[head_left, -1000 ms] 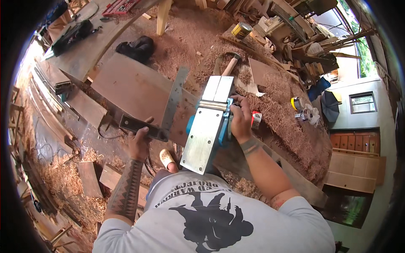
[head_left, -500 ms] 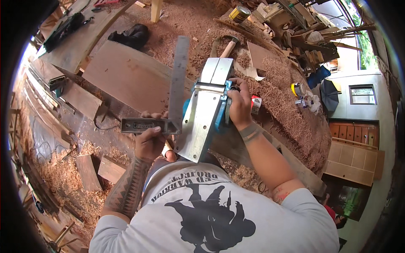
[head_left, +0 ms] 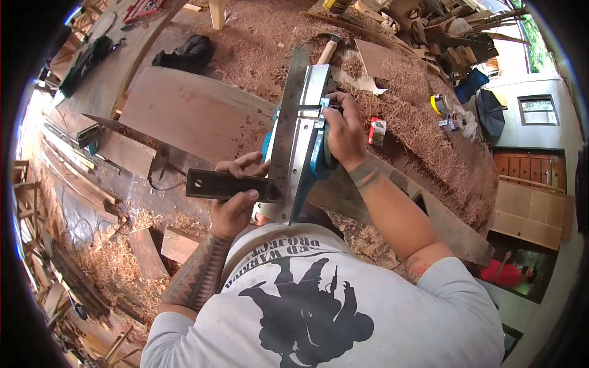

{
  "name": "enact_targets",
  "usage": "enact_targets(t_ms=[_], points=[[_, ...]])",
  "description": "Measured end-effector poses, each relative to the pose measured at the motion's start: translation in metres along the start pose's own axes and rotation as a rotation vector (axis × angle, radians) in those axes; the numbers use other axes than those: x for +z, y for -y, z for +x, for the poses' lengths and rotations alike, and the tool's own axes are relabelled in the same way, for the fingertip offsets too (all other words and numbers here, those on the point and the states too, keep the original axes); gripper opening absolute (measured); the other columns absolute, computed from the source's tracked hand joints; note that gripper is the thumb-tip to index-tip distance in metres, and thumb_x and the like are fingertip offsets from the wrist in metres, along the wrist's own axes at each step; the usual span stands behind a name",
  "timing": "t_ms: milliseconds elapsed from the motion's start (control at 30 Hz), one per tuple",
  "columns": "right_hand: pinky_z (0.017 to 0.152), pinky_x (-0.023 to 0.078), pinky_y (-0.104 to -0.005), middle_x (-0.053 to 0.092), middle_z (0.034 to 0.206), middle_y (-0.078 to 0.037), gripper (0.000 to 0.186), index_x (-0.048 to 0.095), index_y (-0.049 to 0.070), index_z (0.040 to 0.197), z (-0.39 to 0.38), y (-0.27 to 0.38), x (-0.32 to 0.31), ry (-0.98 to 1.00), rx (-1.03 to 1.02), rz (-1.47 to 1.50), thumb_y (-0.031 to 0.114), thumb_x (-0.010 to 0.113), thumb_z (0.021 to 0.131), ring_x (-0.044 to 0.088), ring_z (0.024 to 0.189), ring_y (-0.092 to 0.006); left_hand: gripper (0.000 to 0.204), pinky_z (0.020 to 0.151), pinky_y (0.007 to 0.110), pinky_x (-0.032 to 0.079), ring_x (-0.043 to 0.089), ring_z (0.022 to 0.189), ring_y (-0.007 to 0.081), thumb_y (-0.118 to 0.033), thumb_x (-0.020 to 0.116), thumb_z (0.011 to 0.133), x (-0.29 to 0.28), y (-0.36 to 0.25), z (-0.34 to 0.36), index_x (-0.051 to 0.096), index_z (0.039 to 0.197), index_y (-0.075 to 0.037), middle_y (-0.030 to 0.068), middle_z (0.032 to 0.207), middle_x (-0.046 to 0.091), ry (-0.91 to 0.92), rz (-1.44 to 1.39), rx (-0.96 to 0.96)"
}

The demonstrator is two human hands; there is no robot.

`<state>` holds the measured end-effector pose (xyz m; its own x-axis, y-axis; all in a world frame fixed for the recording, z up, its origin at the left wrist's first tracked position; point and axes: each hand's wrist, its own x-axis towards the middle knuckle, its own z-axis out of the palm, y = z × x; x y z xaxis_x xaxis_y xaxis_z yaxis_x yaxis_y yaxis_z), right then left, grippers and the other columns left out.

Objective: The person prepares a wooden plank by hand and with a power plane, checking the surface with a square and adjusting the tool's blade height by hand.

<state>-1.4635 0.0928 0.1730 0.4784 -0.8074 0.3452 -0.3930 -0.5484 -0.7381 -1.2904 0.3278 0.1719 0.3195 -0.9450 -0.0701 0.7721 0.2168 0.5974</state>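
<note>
My left hand is closed around the stock of a try square, thumb on the near edge and fingers on the far side. The square's long steel blade runs lengthwise over the left part of the metal sole of a blue electric hand planer. Whether the blade touches the sole along its full length, I cannot tell. The planer is turned sole up in front of my body. My right hand grips its right side, fingers bent near the cutter gap.
A hammer lies beyond the planer. Left of it is a wide wooden board. Wood shavings are heaped on the right, by a small red and white box and a yellow roll. Offcuts lie at lower left.
The try square has been turned over and moved right, its blade going from beside the planer to over the sole. My right hand keeps its grip on the planer.
</note>
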Motion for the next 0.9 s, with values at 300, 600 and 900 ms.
enact_targets(t_ms=[300,600,900], points=[[0.113,0.047,-0.044,0.063,0.132,-0.024,0.024,0.07,-0.001,0.111,0.003,0.008,0.003,-0.04,0.028,0.182,0.006,0.068,0.088,0.061,0.13,-0.0405,0.051,0.127,0.053,0.034,0.042,0.154,0.0396,0.013,0.066,0.081,0.002,0.005,0.009,0.046,0.121,-0.013,0.0331,0.168,0.035,0.152,0.164,0.041],[0.112,0.047,-0.0388,0.065,0.132,-0.019,0.027,0.066,-0.004,0.122,-0.002,0.0,-0.002,-0.058,-0.027,0.213,0.012,0.063,0.1,0.063,0.127,-0.0313,0.052,0.109,0.036,0.048,0.057,0.138,0.0253,0.013,0.069,0.084,-0.01,0.014,0.005,0.046,0.124,-0.013,0.0333,0.168,0.037,0.144,0.278,-0.047],[0.09,0.054,-0.0284,0.071,0.113,-0.003,0.029,0.066,0.007,0.135,0.015,-0.08,-0.002,0.035,0.552,0.954,0.025,0.057,0.114,0.066,0.103,-0.0095,0.049,0.1,0.034,0.052,0.062,0.124,0.0215,0.011,0.065,0.086,0.005,0.011,0.01,0.042,0.121,-0.013,0.0325,0.168,0.037,0.109,0.302,-0.087]])
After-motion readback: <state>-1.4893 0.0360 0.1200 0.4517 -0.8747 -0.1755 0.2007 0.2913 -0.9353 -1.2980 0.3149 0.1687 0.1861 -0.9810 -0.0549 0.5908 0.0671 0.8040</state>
